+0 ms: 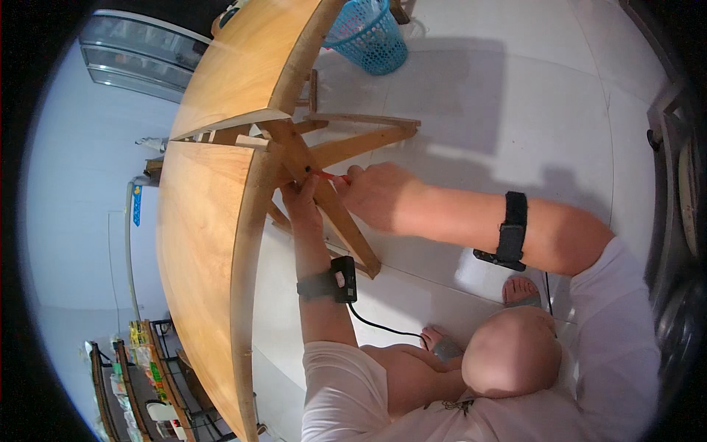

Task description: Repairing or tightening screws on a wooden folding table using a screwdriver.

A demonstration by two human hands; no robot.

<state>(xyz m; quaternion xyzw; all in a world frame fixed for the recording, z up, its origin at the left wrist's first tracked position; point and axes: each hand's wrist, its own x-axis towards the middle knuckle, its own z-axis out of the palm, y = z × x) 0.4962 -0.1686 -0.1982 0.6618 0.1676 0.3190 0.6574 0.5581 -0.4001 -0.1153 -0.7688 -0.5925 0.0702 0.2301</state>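
Note:
A round wooden folding table (213,184) stands at the left, its top split by a gap between two leaves. Crossed wooden legs (339,221) reach out from under it, and a dark round bolt or hole (308,169) shows on one of them. My left hand (302,206) grips that leg just below the dark spot, thumb up against the wood. In my closed right hand (379,195) is a slim red tool (328,177), pointing left toward the same spot. My fingers hide most of the tool, so its exact kind does not show.
A blue plastic basket (373,40) sits on the pale tiled floor (456,132) beyond the table. Shelves with packages (151,361) stand at the lower left. A glass-fronted cabinet (143,55) is at the upper left. My feet are below my arms.

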